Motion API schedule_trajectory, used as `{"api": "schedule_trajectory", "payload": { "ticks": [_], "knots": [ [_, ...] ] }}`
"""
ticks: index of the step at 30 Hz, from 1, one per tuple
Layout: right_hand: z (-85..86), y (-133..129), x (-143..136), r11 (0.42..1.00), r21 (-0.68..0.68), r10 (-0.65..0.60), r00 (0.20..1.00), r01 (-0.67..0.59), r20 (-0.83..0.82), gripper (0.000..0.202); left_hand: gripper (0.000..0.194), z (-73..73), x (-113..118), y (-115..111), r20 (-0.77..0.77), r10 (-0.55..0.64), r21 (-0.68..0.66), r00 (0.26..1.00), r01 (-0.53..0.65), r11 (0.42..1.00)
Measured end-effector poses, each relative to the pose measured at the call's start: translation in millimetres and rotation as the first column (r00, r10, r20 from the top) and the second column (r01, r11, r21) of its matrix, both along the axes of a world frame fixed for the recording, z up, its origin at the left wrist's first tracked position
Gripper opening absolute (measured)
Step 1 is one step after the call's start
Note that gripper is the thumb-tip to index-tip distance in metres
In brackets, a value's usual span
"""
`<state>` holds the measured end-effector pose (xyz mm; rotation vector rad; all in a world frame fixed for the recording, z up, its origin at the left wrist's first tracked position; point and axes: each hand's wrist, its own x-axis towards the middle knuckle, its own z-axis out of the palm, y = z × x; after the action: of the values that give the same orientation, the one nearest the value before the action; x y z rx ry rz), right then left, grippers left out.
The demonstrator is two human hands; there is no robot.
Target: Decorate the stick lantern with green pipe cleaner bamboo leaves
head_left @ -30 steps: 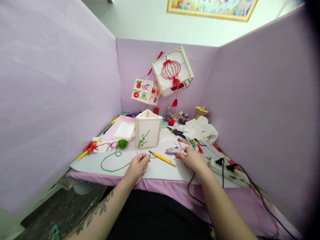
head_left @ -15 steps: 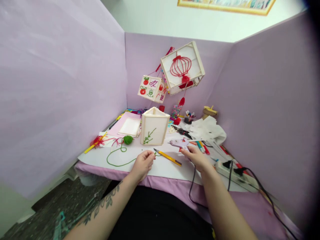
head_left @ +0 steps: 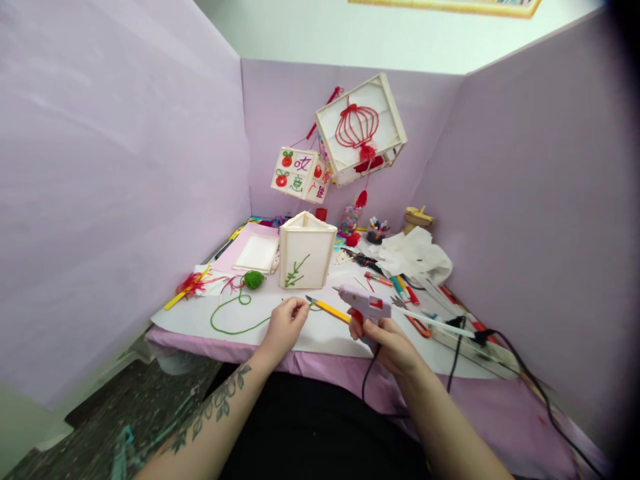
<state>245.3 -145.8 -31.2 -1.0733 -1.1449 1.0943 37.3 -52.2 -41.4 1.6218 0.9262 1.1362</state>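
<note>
My right hand [head_left: 387,340] grips a pale lilac hot glue gun [head_left: 363,301], its nozzle toward the left and a long clear glue stick out of the back. My left hand [head_left: 287,323] is closed in a pinch at the green yarn [head_left: 234,332], which runs from a ball [head_left: 253,279] to the hand and shows again past the fingertips. A yellow craft knife [head_left: 327,311] lies between my hands. Behind them stands a three-sided white paper lantern [head_left: 310,257] with stick edges and a green yarn bamboo design on its front.
Two decorated lanterns [head_left: 361,127] hang at the back. At left are a framed white panel [head_left: 257,253] and red yarn [head_left: 193,285] with a yellow strip. Crumpled white paper [head_left: 413,257], markers [head_left: 399,288], orange-handled scissors [head_left: 417,325] and a power strip [head_left: 475,350] with black cords lie at right.
My right hand has lifted the glue gun off the table's right side and brought it nearer, toward the knife. My left hand stays almost where it was, still pinched.
</note>
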Motion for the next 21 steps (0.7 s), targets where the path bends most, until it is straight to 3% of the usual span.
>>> {"api": "schedule_trajectory", "payload": {
  "ticks": [5,8,10,12,17,21],
  "knots": [
    [50.0,2.2,17.5,0.985,0.155,-0.072,0.996,0.079,-0.047,0.044,0.019,-4.8,-2.3,2.6,-0.021,0.013,-0.017,1.000,-0.013,1.000],
    [67.8,0.8,21.8,0.992,0.119,0.037,0.999,-0.035,-0.013,0.047,0.020,-7.1,-2.5,3.8,-0.021,0.013,-0.016,1.000,-0.013,1.000],
    [59.9,1.0,15.3,0.986,0.015,0.165,0.986,-0.165,0.015,0.049,0.021,-7.8,-2.2,4.2,-0.022,0.005,-0.012,1.000,-0.005,1.000],
    [38.8,3.7,3.9,0.976,-0.087,0.205,0.976,-0.198,0.071,0.050,0.022,-8.0,-2.0,4.2,-0.026,-0.010,-0.005,1.000,0.010,1.000],
    [-16.0,13.6,-15.6,0.997,-0.081,-0.004,0.986,0.018,0.167,0.041,0.021,-9.5,-2.3,3.0,-0.061,-0.057,0.043,0.996,0.060,0.997],
    [-31.9,15.2,-15.0,0.994,-0.074,-0.066,0.972,0.085,0.227,0.044,0.020,-10.9,-2.7,0.5,-0.101,-0.071,0.098,0.992,0.081,0.992]
  ]
}}
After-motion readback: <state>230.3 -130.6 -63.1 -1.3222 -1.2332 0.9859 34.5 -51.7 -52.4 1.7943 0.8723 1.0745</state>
